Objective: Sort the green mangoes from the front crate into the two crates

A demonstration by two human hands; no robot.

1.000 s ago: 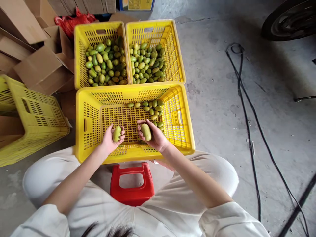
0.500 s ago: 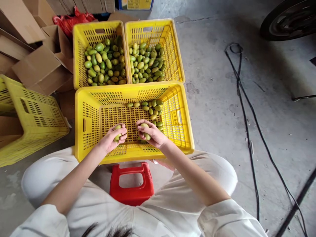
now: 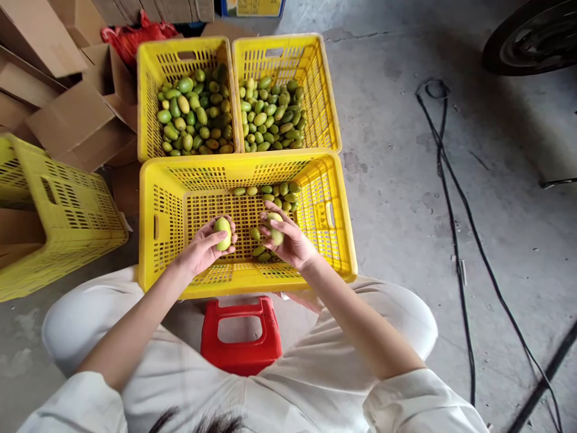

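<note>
My left hand [image 3: 208,245] has its fingers closed round a pale green oval fruit [image 3: 222,233], something like a small mango, with the thumb on top. Across from it, my right hand [image 3: 291,240] grips another yellow-green oval fruit [image 3: 276,228]. Both hands are held over the near yellow crate [image 3: 247,288], whose slatted floor shows between them. Several green fruits [image 3: 280,193] lie at that crate's far right. A few more fruits [image 3: 260,251] lie beside and partly under my right hand.
Behind stand two yellow crates, left [image 3: 155,60] and right [image 3: 331,114], heaped with similar fruit. Cardboard boxes [image 3: 76,120] and an empty tilted crate [image 3: 85,222] are at left. A red stool [image 3: 241,358] sits between my legs. Black cable [image 3: 469,222] and a wheel [image 3: 532,36] are at right.
My left hand has turned, so its fruit shows more fully. My right hand has shifted right and loosened its fingers around its fruit, uncovering fruits on the crate floor.
</note>
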